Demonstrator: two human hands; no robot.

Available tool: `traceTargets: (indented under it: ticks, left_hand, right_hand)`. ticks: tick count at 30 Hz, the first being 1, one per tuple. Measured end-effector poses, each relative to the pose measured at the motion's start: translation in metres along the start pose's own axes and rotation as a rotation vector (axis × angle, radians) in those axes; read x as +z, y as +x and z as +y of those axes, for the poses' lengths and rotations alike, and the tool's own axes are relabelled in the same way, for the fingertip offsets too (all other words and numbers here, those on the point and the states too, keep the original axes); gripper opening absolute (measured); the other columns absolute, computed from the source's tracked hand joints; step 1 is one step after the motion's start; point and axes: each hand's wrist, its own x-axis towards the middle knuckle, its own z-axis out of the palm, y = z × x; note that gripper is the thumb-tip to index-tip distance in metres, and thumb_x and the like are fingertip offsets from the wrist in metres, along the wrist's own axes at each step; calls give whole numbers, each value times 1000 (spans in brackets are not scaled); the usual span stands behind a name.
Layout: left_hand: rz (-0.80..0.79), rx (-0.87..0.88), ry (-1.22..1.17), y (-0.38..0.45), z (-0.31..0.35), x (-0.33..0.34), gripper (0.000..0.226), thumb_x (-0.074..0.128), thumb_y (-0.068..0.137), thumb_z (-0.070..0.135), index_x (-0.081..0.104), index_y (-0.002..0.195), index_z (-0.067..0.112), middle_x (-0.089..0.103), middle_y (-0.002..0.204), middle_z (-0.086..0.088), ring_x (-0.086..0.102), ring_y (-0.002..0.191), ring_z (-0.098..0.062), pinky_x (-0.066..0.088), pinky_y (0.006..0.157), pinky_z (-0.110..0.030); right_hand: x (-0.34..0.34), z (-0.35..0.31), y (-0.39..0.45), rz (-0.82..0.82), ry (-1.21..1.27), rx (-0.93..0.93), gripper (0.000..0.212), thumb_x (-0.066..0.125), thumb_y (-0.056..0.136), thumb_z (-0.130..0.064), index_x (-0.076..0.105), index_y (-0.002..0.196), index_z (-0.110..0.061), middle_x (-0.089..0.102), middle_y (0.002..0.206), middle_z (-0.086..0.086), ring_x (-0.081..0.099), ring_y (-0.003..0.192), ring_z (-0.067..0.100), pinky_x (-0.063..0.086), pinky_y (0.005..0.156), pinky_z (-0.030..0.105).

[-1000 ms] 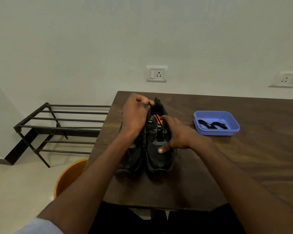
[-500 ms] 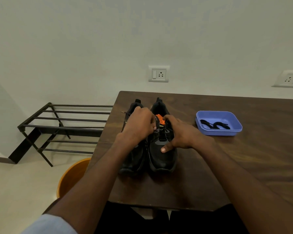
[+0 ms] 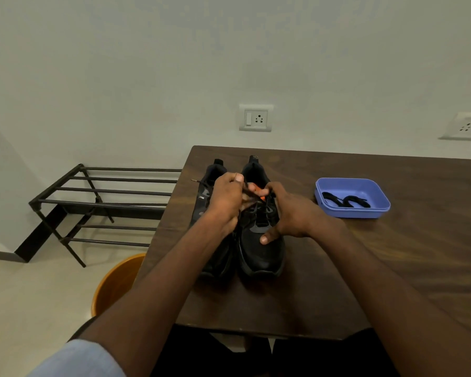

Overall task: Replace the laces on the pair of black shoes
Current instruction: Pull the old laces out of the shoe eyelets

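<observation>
Two black shoes [image 3: 259, 240] stand side by side near the counter's [image 3: 392, 268] left front corner. The left hand [image 3: 226, 202] pinches a lace [image 3: 246, 192] with curled fingers. The right hand [image 3: 291, 213] grips the right shoe, thumb pressed on its upper. A tray [image 3: 365, 210] holding laces [image 3: 346, 201] sits apart to the right, with bare counter between.

shoes: 2, left shoe [image 3: 211, 186], right shoe [image 3: 259, 248] | hands: 2, left hand [image 3: 226, 202], right hand [image 3: 291, 213] | tray [image 3: 375, 209]: 1 | spare laces [image 3: 346, 200] in tray: 2 | surface [image 3: 392, 254]: 1 | shoe rack [image 3: 93, 202]: 1 | wall sockets: 2, near socket [image 3: 255, 118], far socket [image 3: 466, 127] | orange bucket [image 3: 114, 284]: 1
</observation>
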Motion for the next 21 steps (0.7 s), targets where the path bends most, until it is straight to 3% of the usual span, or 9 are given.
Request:
traceTargets:
  ticks: [5, 10, 12, 14, 16, 17, 19, 21]
  left_hand:
    - [47, -19, 123, 8, -7, 1, 31, 30, 110, 14, 44, 83, 16, 47, 63, 0, 49, 53, -14, 42, 53, -29]
    - [53, -166, -171, 5, 14, 0, 28, 35, 105, 10, 42, 79, 18, 41, 63, 1, 24, 44, -7, 22, 36, -19]
    - [-79, -89, 64, 0, 32, -11, 23, 41, 104, 9, 49, 83, 16, 47, 64, 0, 26, 44, -7, 21, 36, -19]
    - [-267, 41, 501, -10, 45, -23, 17, 51, 106, 16, 61, 95, 8, 62, 68, -6, 43, 44, -11, 36, 39, -21]
    - [-412, 51, 820, -18, 48, -30, 31, 56, 106, 29, 70, 99, 3, 74, 76, -11, 64, 55, -18, 51, 51, -24]
    - [-451, 28, 940, -20, 46, -32, 40, 56, 105, 38, 73, 94, 3, 77, 78, -11, 71, 63, -21, 56, 59, -24]
    - [-469, -6, 1161, -17, 42, -36, 54, 57, 101, 49, 76, 84, 2, 78, 77, -9, 77, 74, -21, 61, 77, -28]
    - [-512, -37, 1255, -12, 40, -41, 48, 59, 101, 45, 75, 86, 2, 78, 77, -9, 78, 78, -22, 62, 87, -35]
  right_hand:
    - [2, -1, 0, 7, 5, -8, 122, 98, 61, -41, 17, 153, -34, 56, 142, 4, 60, 121, 30, 54, 95, 47]
    - [2, 1, 3, 8, 16, -1, 124, 98, 60, -41, 18, 154, -32, 55, 144, 5, 58, 123, 30, 53, 97, 48]
    - [1, 1, 4, -10, 47, -15, 127, 98, 60, -38, 16, 157, -31, 49, 151, 6, 53, 132, 31, 50, 104, 50]
    - [2, 0, 6, -29, 79, -36, 126, 97, 63, -37, 16, 160, -29, 42, 155, 6, 46, 138, 31, 46, 110, 50]
    - [4, -3, 10, 23, 100, -44, 103, 92, 72, -38, 31, 154, -26, 45, 146, 8, 51, 128, 29, 49, 104, 45]
    - [6, -5, 12, 74, 113, -47, 81, 86, 80, -37, 42, 147, -24, 47, 138, 9, 55, 119, 27, 51, 97, 40]
    - [9, -13, 14, 200, 111, -38, 31, 72, 94, -27, 63, 122, -20, 49, 125, 9, 57, 103, 23, 51, 86, 34]
    - [13, -19, 15, 292, 51, -31, 14, 61, 99, -20, 71, 108, -16, 49, 116, 8, 56, 92, 22, 49, 80, 35]
